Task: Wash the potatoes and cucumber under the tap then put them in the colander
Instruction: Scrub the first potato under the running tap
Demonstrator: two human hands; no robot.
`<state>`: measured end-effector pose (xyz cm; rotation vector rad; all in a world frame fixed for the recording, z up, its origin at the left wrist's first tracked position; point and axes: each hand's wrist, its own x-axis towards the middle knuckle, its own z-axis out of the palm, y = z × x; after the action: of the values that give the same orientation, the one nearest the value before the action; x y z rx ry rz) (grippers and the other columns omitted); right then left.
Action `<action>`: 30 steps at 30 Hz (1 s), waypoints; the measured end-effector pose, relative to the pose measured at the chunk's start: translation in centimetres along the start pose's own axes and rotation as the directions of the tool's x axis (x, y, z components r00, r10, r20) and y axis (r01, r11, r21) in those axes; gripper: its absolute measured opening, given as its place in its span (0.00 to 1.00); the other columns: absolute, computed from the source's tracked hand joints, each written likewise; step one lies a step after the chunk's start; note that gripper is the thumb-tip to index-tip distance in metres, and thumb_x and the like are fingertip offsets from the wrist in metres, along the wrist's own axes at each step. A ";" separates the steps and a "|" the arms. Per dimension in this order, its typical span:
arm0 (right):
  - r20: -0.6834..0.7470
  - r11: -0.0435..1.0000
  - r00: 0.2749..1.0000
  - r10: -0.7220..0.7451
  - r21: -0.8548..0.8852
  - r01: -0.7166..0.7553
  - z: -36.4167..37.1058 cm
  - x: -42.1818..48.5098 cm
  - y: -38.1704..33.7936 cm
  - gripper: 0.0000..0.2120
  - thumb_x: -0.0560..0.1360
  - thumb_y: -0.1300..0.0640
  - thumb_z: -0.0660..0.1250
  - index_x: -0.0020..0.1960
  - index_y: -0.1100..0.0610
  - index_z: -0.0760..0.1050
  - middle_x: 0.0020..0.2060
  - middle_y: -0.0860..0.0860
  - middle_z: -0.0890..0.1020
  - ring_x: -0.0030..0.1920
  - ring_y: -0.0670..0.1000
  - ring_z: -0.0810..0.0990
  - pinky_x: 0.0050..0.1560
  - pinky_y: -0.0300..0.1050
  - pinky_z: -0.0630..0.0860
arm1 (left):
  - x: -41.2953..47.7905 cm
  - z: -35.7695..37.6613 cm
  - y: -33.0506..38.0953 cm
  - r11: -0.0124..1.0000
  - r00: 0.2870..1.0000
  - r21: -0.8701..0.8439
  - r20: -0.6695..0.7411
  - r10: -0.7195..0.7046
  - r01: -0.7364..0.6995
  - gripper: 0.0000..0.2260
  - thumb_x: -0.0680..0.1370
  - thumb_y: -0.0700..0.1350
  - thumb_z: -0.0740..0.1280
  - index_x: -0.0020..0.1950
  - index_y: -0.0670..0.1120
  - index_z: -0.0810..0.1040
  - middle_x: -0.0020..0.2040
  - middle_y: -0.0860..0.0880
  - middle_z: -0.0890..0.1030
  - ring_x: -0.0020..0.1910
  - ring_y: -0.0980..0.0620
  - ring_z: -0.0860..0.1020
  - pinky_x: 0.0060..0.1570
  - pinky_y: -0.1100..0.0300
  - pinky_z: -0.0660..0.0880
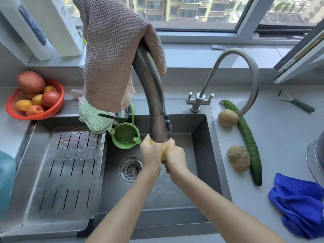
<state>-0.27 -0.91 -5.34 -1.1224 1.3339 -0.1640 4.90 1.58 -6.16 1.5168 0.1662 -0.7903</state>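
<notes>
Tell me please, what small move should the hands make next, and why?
Probably rotate the potato under the tap, so water reaches its hidden side. The left hand and right hand both grip it just below its head, covering most of it. The cucumber, the near potato and the far potato lie on the counter for later.

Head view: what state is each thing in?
held potato: under the tap, between both hands.
left hand: grips the potato.
right hand: grips it too.
tap: water seems to run.
far potato: lying on counter.
near potato: lying on counter.
cucumber: lying on counter, untouched.
brown cloth: draped over tap.
</notes>
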 end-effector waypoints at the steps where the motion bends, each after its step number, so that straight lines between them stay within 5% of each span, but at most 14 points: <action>1: 0.031 0.990 0.991 0.128 0.048 -0.129 -0.1 0.2 -0.6 0.19 0.79 0.50 0.51 0.31 0.56 0.65 0.24 0.51 0.68 0.22 0.48 0.63 0.24 0.36 0.58 | -0.3 -0.2 0.0 0.993 0.996 0.070 0.007 0.093 -0.093 0.05 0.65 0.40 0.71 0.35 0.43 0.75 0.31 0.47 0.77 0.32 0.49 0.74 0.33 0.56 0.71; 4: 0.319 0.890 0.845 0.430 0.008 -0.456 -1.9 1.2 -1.8 0.18 0.75 0.55 0.52 0.26 0.56 0.65 0.19 0.50 0.63 0.16 0.45 0.57 0.19 0.30 0.52 | -0.6 -2.3 0.0 0.903 0.926 0.235 0.216 0.311 -0.359 0.17 0.62 0.52 0.71 0.42 0.40 0.80 0.38 0.41 0.82 0.38 0.48 0.78 0.37 0.50 0.75; 6: 0.479 0.833 0.696 0.535 -0.163 -0.529 -3.1 1.6 -1.8 0.22 0.73 0.55 0.53 0.22 0.57 0.68 0.17 0.49 0.61 0.15 0.44 0.56 0.16 0.28 0.51 | -0.5 -3.7 0.4 0.848 0.841 0.262 0.434 0.323 -0.461 0.16 0.64 0.54 0.70 0.42 0.44 0.81 0.40 0.44 0.82 0.38 0.51 0.78 0.39 0.55 0.76; 8: 0.533 0.816 0.636 0.558 -0.215 -0.536 -3.1 1.4 -1.5 0.25 0.74 0.54 0.52 0.20 0.58 0.67 0.15 0.48 0.60 0.13 0.43 0.55 0.17 0.28 0.50 | -0.4 -4.0 0.7 0.837 0.813 0.274 0.502 0.296 -0.474 0.12 0.63 0.53 0.70 0.38 0.45 0.81 0.37 0.46 0.81 0.36 0.53 0.77 0.38 0.60 0.74; 11: 0.291 0.883 0.840 0.458 -0.034 -0.469 -1.0 0.7 -1.3 0.26 0.76 0.55 0.49 0.21 0.59 0.67 0.17 0.50 0.63 0.17 0.47 0.58 0.20 0.31 0.55 | 0.6 -2.6 -0.2 0.941 0.958 0.211 0.168 0.232 -0.265 0.06 0.65 0.45 0.67 0.28 0.48 0.76 0.32 0.45 0.77 0.34 0.50 0.72 0.34 0.58 0.69; 13: 0.003 0.984 0.987 0.160 -0.081 -0.160 0.4 0.2 -0.7 0.24 0.80 0.55 0.46 0.31 0.62 0.71 0.29 0.57 0.76 0.29 0.54 0.72 0.31 0.42 0.69 | 1.4 -1.3 -0.8 0.992 0.993 0.115 -0.097 0.071 -0.059 0.10 0.66 0.40 0.63 0.25 0.47 0.73 0.31 0.45 0.74 0.36 0.49 0.71 0.37 0.56 0.69; 15: -0.134 0.933 0.969 -0.207 -0.326 0.154 0.6 -0.6 0.2 0.25 0.83 0.53 0.43 0.45 0.64 0.75 0.46 0.60 0.82 0.48 0.60 0.78 0.49 0.49 0.73 | 2.2 -1.1 -0.6 0.980 0.966 -0.060 -0.165 -0.198 0.190 0.13 0.70 0.38 0.65 0.25 0.45 0.75 0.30 0.46 0.76 0.36 0.48 0.74 0.39 0.56 0.72; 17: 0.016 0.753 0.901 -0.434 -0.542 0.373 -0.1 -0.8 1.3 0.24 0.82 0.48 0.44 0.56 0.63 0.72 0.50 0.60 0.81 0.52 0.62 0.77 0.52 0.51 0.73 | 3.1 -1.3 -0.2 0.868 0.874 -0.159 -0.057 -0.483 0.470 0.11 0.73 0.36 0.63 0.30 0.44 0.76 0.26 0.46 0.78 0.29 0.47 0.78 0.32 0.59 0.76; 19: 0.256 0.504 0.840 -0.477 -0.703 0.501 -1.4 -0.8 2.1 0.29 0.77 0.41 0.43 0.64 0.60 0.67 0.52 0.58 0.79 0.52 0.62 0.77 0.49 0.53 0.73 | 4.0 -1.9 -0.5 0.740 0.741 -0.043 0.030 -0.671 0.672 0.12 0.76 0.39 0.59 0.35 0.41 0.76 0.27 0.45 0.80 0.28 0.47 0.80 0.27 0.57 0.79; 21: 0.393 0.389 0.786 -0.478 -0.707 0.590 -3.1 0.2 2.7 0.32 0.73 0.37 0.49 0.68 0.57 0.65 0.53 0.55 0.76 0.52 0.58 0.75 0.50 0.52 0.72 | 4.2 -2.6 -1.1 0.691 0.686 0.034 0.102 -0.721 0.722 0.13 0.80 0.43 0.55 0.46 0.41 0.78 0.41 0.43 0.83 0.40 0.45 0.81 0.35 0.51 0.81; 23: 0.434 0.482 0.777 -0.455 -0.614 0.625 -4.7 1.1 2.8 0.30 0.72 0.41 0.65 0.69 0.53 0.65 0.52 0.51 0.75 0.49 0.52 0.75 0.51 0.45 0.71 | 3.6 -2.4 -1.2 0.714 0.699 0.036 0.176 -0.694 0.700 0.13 0.82 0.44 0.53 0.57 0.42 0.75 0.51 0.39 0.80 0.47 0.42 0.79 0.41 0.45 0.79; 26: 0.388 0.657 0.833 -0.393 -0.516 0.550 -5.8 1.3 2.5 0.27 0.67 0.47 0.76 0.59 0.53 0.68 0.45 0.48 0.80 0.44 0.49 0.77 0.46 0.44 0.73 | 1.7 -1.9 -1.0 0.805 0.776 0.063 0.233 -0.587 0.590 0.15 0.84 0.46 0.51 0.51 0.38 0.73 0.45 0.38 0.78 0.42 0.41 0.77 0.39 0.46 0.77; 30: 0.304 0.784 0.917 -0.258 -0.489 0.383 -6.3 1.4 3.0 0.24 0.68 0.40 0.73 0.49 0.58 0.70 0.40 0.50 0.82 0.39 0.48 0.80 0.40 0.43 0.74 | 0.2 -2.4 -1.4 0.926 0.849 0.214 0.374 -0.372 0.312 0.10 0.83 0.41 0.52 0.51 0.41 0.73 0.42 0.42 0.78 0.36 0.49 0.77 0.41 0.55 0.73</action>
<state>-6.49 -3.80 -7.41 -1.8011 0.9941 0.1007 5.14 3.90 -7.66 1.4386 0.0665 -1.4206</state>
